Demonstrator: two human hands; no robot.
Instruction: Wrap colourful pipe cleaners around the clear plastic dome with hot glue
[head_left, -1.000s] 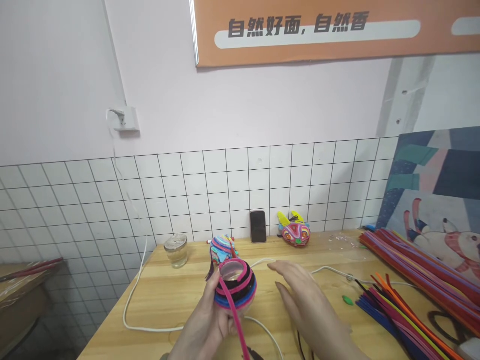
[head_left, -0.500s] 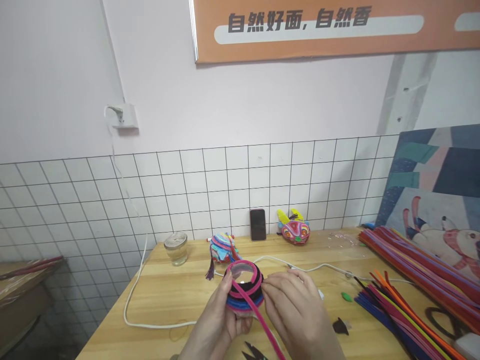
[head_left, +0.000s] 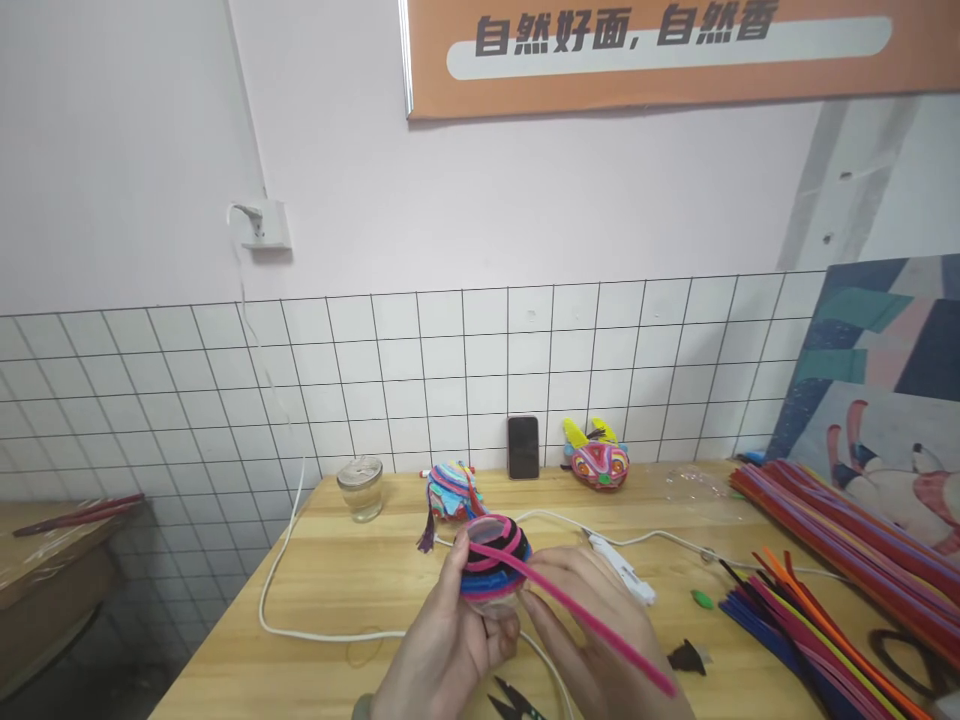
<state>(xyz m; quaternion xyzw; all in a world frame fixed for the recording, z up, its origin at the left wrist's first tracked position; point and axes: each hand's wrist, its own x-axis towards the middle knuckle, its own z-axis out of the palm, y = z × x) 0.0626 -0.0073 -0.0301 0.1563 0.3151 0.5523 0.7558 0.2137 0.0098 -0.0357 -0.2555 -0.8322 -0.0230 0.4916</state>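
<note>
My left hand grips a small round form wrapped in pink, black and blue pipe cleaners, held just above the wooden table. The thumb lies on its left side. My right hand sits against the form's right side and holds a long pink pipe cleaner. That pipe cleaner runs from the form's open top down to the right across my right hand.
A white cable loops over the table, and black snips lie below my hands. A glass jar, a striped craft piece, a phone and a colourful figure stand at the back. Heaps of pipe cleaners fill the right side.
My right hand came in from the open table and took hold of the pink pipe cleaner at the form. The free end swung from hanging down to pointing lower right.
</note>
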